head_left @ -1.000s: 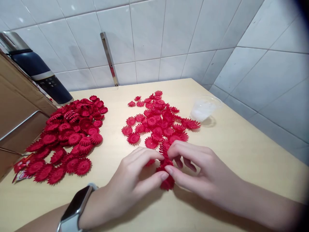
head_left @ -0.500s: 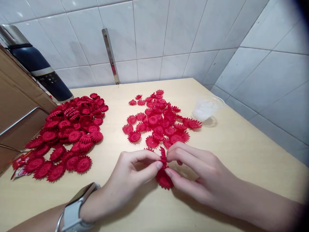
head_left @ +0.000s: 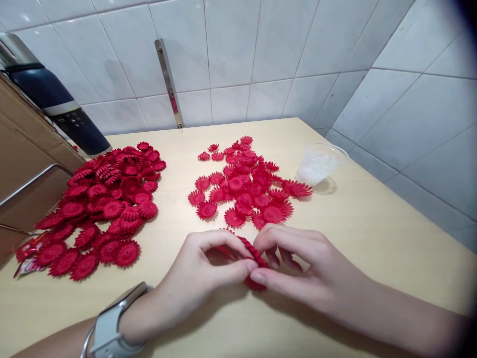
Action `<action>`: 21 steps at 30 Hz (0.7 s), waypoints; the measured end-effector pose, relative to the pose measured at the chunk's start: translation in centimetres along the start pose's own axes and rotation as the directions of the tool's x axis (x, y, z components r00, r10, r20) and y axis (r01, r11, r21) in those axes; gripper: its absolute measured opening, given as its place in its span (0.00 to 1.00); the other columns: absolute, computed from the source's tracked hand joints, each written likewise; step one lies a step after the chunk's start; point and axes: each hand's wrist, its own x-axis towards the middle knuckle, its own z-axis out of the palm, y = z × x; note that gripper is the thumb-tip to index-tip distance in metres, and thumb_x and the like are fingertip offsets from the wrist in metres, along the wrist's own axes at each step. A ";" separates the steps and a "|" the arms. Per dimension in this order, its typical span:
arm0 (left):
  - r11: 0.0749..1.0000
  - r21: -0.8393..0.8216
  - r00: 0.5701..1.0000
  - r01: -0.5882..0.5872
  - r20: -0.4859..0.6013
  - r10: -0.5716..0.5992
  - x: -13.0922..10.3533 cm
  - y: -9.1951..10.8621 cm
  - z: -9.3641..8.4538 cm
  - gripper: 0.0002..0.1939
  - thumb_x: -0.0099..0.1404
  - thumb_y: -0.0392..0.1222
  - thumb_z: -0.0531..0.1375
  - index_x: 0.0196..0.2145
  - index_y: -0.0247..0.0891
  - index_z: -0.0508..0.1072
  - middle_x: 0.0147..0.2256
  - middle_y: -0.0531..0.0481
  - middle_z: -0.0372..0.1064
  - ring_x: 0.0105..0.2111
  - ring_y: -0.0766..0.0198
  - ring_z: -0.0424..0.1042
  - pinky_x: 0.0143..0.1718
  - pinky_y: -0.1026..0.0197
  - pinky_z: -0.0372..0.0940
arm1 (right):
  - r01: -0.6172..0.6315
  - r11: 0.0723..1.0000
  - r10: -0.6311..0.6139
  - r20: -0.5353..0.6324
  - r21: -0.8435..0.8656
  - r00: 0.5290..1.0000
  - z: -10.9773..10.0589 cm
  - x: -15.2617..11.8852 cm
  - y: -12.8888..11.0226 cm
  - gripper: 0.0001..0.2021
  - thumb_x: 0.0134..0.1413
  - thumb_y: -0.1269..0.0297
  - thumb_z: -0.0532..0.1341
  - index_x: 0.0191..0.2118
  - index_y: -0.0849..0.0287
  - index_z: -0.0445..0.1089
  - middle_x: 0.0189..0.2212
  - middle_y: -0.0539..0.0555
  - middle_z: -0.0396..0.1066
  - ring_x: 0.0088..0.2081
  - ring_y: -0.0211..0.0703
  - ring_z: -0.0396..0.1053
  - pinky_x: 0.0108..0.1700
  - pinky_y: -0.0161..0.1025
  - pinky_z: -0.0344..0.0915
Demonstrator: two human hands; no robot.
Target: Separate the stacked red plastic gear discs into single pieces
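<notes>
Between my two hands is a red petalled disc (head_left: pixel 250 247), like a fabric flower layer, tilted on edge. My left hand (head_left: pixel 219 261) pinches its near left side between thumb and fingers. From the right, my right hand (head_left: pixel 298 266) grips the same disc with thumb and forefinger, its other fingers curled. Another red piece (head_left: pixel 256 284) shows just below the fingertips; whether it is joined to the held disc I cannot tell. Beyond my hands lies a loose group of red flower discs (head_left: pixel 244 184). A larger heap of them (head_left: pixel 112 199) lies to the left.
A clear plastic cup (head_left: pixel 320 161) with whitish contents stands at the right. On the left are a cardboard box (head_left: pixel 30 149), a dark blue flask (head_left: pixel 55 94) and a small wrapper (head_left: pixel 30 253). Tiled walls (head_left: pixel 231 49) border the pale table (head_left: pixel 354 238).
The held disc has turned from nearly upright to a slant. My fingertips have come closer together around it, and the right thumb has moved left against it.
</notes>
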 end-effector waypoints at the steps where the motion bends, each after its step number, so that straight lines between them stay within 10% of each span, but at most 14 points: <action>1: 1.000 -0.016 1.000 0.008 0.008 -0.008 0.0 0.0 0.0 0.05 0.52 0.29 0.62 0.24 0.36 0.74 0.25 0.56 0.72 0.27 0.70 0.70 0.30 0.70 0.64 | -0.011 1.000 0.010 0.019 0.029 1.000 -0.1 0.0 0.0 0.06 0.52 0.67 0.59 0.26 0.59 0.64 0.21 0.46 0.61 0.22 0.32 0.57 0.23 0.30 0.55; 21: 0.998 -0.069 1.000 0.001 0.012 0.000 0.2 0.3 -0.2 0.05 0.57 0.34 0.60 0.25 0.37 0.75 0.25 0.54 0.73 0.27 0.68 0.71 0.32 0.68 0.65 | -0.206 0.922 0.186 0.092 0.328 0.978 -0.2 0.3 0.1 0.05 0.55 0.68 0.52 0.30 0.58 0.63 0.24 0.50 0.70 0.26 0.37 0.65 0.25 0.33 0.58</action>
